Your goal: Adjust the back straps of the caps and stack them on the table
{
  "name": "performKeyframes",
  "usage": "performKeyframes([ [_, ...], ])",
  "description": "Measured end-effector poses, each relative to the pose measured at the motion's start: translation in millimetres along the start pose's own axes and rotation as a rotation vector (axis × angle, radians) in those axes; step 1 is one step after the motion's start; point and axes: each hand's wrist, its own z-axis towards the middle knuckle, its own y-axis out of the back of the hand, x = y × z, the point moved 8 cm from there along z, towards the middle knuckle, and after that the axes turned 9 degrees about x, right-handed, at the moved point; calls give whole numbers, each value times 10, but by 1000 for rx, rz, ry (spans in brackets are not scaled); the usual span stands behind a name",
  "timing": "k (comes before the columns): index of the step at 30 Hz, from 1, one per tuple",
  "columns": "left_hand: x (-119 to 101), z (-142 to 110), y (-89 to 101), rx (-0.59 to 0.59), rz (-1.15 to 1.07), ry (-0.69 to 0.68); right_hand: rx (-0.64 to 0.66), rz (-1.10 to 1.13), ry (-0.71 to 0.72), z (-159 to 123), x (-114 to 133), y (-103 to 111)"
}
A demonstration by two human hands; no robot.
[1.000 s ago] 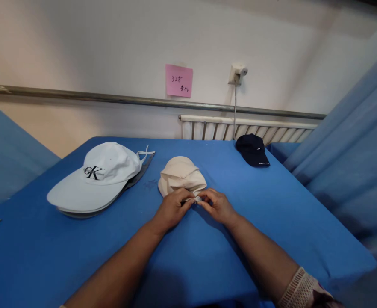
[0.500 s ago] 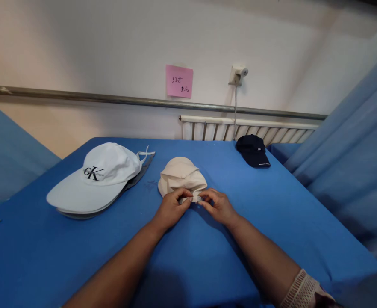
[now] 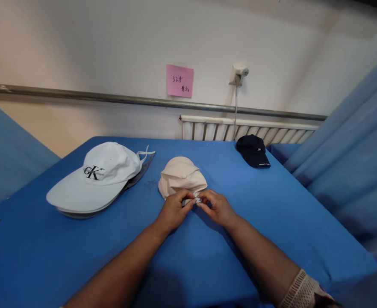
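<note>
A beige cap (image 3: 180, 173) lies in the middle of the blue-covered table, its back strap facing me. My left hand (image 3: 178, 208) pinches the strap between thumb and fingers. Close beside it, my right hand (image 3: 216, 207) pinches the small metal buckle (image 3: 198, 199) at the strap's right end. The fingertips of both hands almost meet there. How the strap runs through the buckle is too small to make out, and the fingers partly cover it.
A white cap (image 3: 108, 167) with black letters rests on a grey one at the left. At the far right corner sits a dark navy cap (image 3: 252, 149). Behind the blue table (image 3: 188, 265) are a radiator (image 3: 214, 130) and a metal rail (image 3: 124, 99). Blue curtains (image 3: 355, 162) hang at the sides.
My left hand has shifted slightly to the right along the strap, closer to the buckle and my right hand. The beige cap's body stays in place.
</note>
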Motion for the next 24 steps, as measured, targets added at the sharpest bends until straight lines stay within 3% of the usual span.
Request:
performKeyframes([
  [8, -119, -17, -28, 56, 110, -161, -142, 183, -146, -26, -225, 35],
  [19, -146, -1, -59, 56, 266, -135, -132, 312, -214, -35, -244, -44],
  [24, -170, -10, -67, 61, 277, -169, -103, 524, -239, -39, -283, -95],
])
